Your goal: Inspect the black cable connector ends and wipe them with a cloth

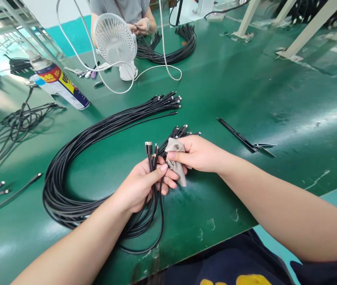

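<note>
Several black cables (153, 190) with metal plugs pointing up are gripped in my left hand (140, 182), its thumb pressed across them. My right hand (199, 152) pinches a crumpled grey cloth (177, 148) right beside my left fingertips. Whether the cloth wraps a plug is hidden by the fingers. A large bundle of black cables (58, 170) curves in a U on the green table, its upper plug ends (171, 101) lying beyond my hands. More plug ends (183, 130) of the bundle lie just behind the cloth.
A white fan (115, 39) with a white cord stands ahead, near a spray can (60, 83). Loose cables (17, 122) lie at left. A black pen-like tool and tweezers (239, 136) lie at right. Across the table a person (121, 12) sits by another cable coil (183, 49).
</note>
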{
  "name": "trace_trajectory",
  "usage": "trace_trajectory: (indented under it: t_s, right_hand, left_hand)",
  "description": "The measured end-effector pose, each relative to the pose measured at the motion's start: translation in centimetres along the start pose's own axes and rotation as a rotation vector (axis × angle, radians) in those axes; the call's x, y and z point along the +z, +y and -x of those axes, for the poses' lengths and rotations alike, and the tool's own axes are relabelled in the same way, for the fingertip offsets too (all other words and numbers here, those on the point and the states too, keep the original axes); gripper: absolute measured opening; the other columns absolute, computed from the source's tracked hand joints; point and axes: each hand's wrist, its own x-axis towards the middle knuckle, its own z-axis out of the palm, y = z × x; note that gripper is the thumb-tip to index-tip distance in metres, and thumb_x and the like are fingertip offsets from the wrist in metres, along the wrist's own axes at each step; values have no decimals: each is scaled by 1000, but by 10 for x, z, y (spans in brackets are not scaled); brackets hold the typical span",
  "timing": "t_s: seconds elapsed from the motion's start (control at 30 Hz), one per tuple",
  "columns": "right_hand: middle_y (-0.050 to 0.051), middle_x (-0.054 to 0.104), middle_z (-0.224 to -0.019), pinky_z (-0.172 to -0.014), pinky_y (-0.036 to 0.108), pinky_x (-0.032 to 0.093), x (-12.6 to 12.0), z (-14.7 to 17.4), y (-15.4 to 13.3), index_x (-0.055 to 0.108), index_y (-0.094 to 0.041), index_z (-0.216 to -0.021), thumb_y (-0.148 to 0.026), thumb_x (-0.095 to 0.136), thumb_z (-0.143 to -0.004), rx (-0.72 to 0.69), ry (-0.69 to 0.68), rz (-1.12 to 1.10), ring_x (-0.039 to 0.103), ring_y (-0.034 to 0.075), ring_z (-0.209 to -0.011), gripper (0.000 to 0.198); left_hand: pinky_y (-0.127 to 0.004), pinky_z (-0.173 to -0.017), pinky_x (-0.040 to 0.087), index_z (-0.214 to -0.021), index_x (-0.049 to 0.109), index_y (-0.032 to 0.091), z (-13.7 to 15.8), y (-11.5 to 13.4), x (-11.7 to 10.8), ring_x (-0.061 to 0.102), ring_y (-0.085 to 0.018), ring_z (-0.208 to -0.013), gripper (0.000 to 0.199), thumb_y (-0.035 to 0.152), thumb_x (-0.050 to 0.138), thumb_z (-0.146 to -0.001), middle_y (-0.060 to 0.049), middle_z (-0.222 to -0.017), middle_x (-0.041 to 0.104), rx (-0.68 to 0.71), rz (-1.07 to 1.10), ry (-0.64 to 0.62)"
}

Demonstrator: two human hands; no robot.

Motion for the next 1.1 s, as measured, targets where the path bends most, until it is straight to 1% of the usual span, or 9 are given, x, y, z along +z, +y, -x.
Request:
trace_trajectory:
  t_s: [0.1, 0.23, 0.43, 0.57, 0.7, 0.83, 0.97, 1.03, 1.1]
  right_hand:
    - [-3, 60, -55, -43, 19, 37, -3, 2, -3, 56, -16, -73, -32, 61, -82, -27, -18, -2, 51, 7, -45, 19]
    - [-3, 60, -56, -45, 20, 36, -5, 4, -3, 56, -16, -70, -35, 60, -82, -51, 21, 91, 49, 8, -46, 22]
    - [-1, 59, -61, -56, 22, 36, -1, 5, -1, 53, -16, -65, -27, 48, -88, -213, 205, 589, 51, 10, -56, 25]
    - [1, 54, -61, -57, 24, 34, 3, 4, 3, 48, -18, -64, -28, 44, -89, -325, 295, 816, 47, 12, -58, 28]
    - [1, 53, -63, -58, 26, 33, 2, 4, 3, 46, -20, -65, -30, 43, -89, -302, 349, 909, 46, 14, -59, 26]
    - [2, 54, -62, -59, 28, 35, -7, 6, -4, 47, -20, -64, -34, 46, -90, -345, 483, 832, 47, 15, -59, 29]
    - [2, 58, -65, -62, 28, 40, -14, 8, -7, 50, -20, -68, -40, 50, -91, -340, 654, 579, 52, 15, -62, 31]
    - [2, 59, -67, -61, 27, 42, -12, 9, -7, 54, -19, -72, -42, 54, -90, -275, 681, 431, 54, 15, -63, 30]
    - [2, 60, -68, -57, 26, 42, -8, 10, -9, 58, -17, -77, -44, 57, -88, -192, 611, 279, 54, 14, -61, 29]
  left_hand:
    - [-17, -45, 49, -81, 57, 13, 0, 0, -1, 64, -11, -52, 35, 29, 84, -66, -5, -68, 73, -39, 25, -7]
    - [-15, -45, 49, -76, 63, 11, 0, 1, -3, 63, -9, -50, 28, 31, 81, -69, -4, -65, 71, -71, 22, -50]
    - [-15, -42, 48, -71, 68, 6, 0, 0, -4, 59, -9, -43, 29, 35, 71, -79, -8, -58, 70, -168, 15, -158]
    - [-16, -35, 43, -73, 65, 9, -1, -1, -6, 59, -10, -41, 25, 32, 75, -75, -8, -65, 73, -144, 63, -124]
    - [-14, -31, 36, -73, 64, 10, -2, 1, -6, 53, -6, -36, 27, 33, 79, -71, -5, -62, 71, -129, 62, -91]
    - [-14, -30, 34, -72, 62, 11, 0, 2, -2, 53, -7, -36, 32, 36, 81, -67, -4, -59, 70, -97, 24, -43]
    - [-15, -31, 35, -69, 57, 13, 1, 1, 2, 55, -8, -37, 35, 39, 81, -66, -4, -58, 69, -27, -92, 3]
    - [-15, -32, 34, -67, 56, 13, 2, 0, 2, 54, -8, -37, 34, 38, 79, -69, -4, -58, 69, 10, -150, 14]
    - [-15, -32, 33, -67, 56, 13, 3, -1, 3, 55, -7, -38, 33, 37, 78, -70, -4, -58, 69, 49, -190, 29]
